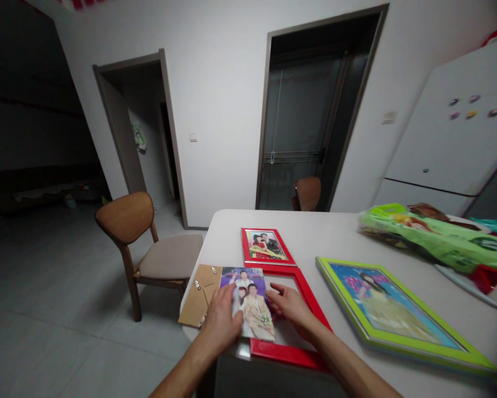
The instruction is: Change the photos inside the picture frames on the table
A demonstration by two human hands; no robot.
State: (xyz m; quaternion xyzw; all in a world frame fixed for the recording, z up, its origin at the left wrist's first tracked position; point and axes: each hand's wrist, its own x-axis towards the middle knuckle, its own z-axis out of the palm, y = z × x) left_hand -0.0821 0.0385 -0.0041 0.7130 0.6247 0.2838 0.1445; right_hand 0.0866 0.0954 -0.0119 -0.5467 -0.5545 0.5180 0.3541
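A printed photo [250, 301] of several people lies across the left side of an open red frame [310, 309] near the table's front edge. My left hand [222, 315] rests on the photo's left edge, fingers curled over it. My right hand [289, 305] touches the photo's right edge, fingers stretched flat on the frame's inside. A brown backing board [202, 293] with metal clips lies left of the photo, partly under it.
A small red framed photo [266, 246] lies further back on the white table [335, 232]. A large green framed picture [393, 312] sits to the right, green plastic bags [434, 235] behind it. A wooden chair [148, 243] stands left; a fridge [451, 132] stands right.
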